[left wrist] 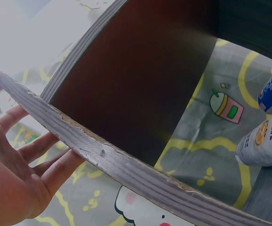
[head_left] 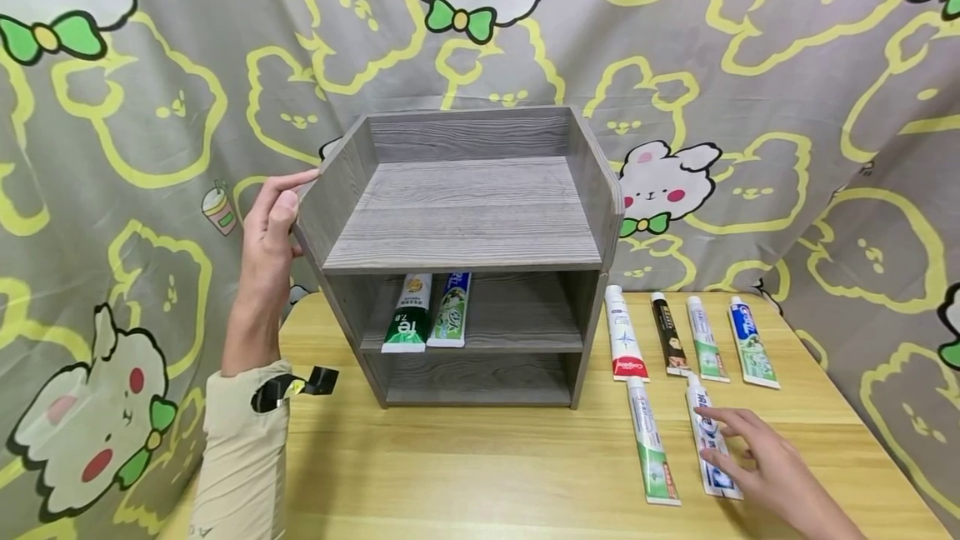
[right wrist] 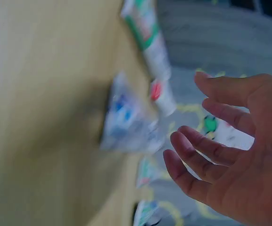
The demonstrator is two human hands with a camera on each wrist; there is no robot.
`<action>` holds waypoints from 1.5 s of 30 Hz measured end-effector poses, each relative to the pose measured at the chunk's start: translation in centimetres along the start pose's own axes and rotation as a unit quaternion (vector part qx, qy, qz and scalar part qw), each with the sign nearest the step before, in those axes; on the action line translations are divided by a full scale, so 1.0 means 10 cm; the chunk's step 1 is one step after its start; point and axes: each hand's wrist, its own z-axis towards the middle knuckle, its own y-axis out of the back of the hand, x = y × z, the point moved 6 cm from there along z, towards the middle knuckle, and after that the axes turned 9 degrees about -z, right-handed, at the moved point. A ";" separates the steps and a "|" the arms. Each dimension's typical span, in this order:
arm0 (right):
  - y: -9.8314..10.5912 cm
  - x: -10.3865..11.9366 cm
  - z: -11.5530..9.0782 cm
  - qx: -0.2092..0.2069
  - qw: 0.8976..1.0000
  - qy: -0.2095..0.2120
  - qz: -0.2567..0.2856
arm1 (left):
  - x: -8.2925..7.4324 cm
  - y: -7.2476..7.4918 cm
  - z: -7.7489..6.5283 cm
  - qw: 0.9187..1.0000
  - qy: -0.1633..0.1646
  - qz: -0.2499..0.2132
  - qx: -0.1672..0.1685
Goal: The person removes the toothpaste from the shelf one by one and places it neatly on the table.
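Observation:
A grey wood-grain shelf (head_left: 480,265) stands on the table, its top tray bare. My left hand (head_left: 272,219) holds the upper edge of its left side panel (left wrist: 103,150), thumb and fingers on opposite sides in the left wrist view. Two toothpaste tubes lie on the middle level: a green-and-white one (head_left: 408,315) and a blue-and-green one (head_left: 452,311). My right hand (head_left: 761,461) hovers over a white-and-blue toothpaste tube (head_left: 708,440), overlapping its right side. Seen from the right wrist, the fingers are loosely bent and apart from the blurred tube (right wrist: 126,117).
Beside that tube lies a green-and-white toothpaste tube (head_left: 652,444). Behind them is a row: a red-and-white Colgate tube (head_left: 625,336), a black tube (head_left: 670,336), a green-and-white tube (head_left: 707,340) and a blue-and-green tube (head_left: 753,344). A patterned curtain (head_left: 660,40) hangs behind the wooden table (head_left: 450,473).

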 end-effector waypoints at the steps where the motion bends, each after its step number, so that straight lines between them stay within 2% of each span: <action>1: 0.04 0.09 0.00 -0.023 1.000 0.014 0.001 | 0.00 0.00 0.00 1.000 0.000 0.000 -0.001; 4: 0.14 0.36 0.00 -0.074 0.996 0.056 -0.006 | -0.01 0.00 -0.01 1.000 -0.001 0.005 -0.003; 7: 0.22 0.62 0.00 -0.094 0.992 0.079 -0.011 | -0.01 0.00 -0.01 1.000 -0.002 0.010 -0.003; 14: 0.25 1.03 0.07 -0.055 0.997 0.051 0.031 | -0.01 0.00 -0.01 1.000 -0.001 0.011 -0.003; 17: 0.26 1.20 0.11 -0.066 0.996 0.058 0.032 | -0.01 -0.01 -0.01 1.000 0.001 0.008 -0.001; 22: 0.25 1.53 0.21 -0.104 0.988 0.096 0.054 | -0.01 0.00 -0.01 1.000 0.000 0.001 0.000; 27: 0.20 1.87 0.35 -0.122 0.981 0.129 0.072 | 0.00 -0.01 -0.02 1.000 0.003 -0.002 -0.001; 35: 0.13 2.34 0.68 -0.142 0.974 0.149 0.099 | -0.02 0.00 -0.01 1.000 0.001 -0.002 -0.004; 40: 0.05 2.55 0.93 -0.161 0.972 0.141 0.092 | -0.01 0.00 -0.01 1.000 0.002 0.000 -0.001; 45: -0.03 2.72 1.15 -0.169 0.976 0.117 0.065 | -0.01 -0.01 -0.01 1.000 0.004 0.001 -0.001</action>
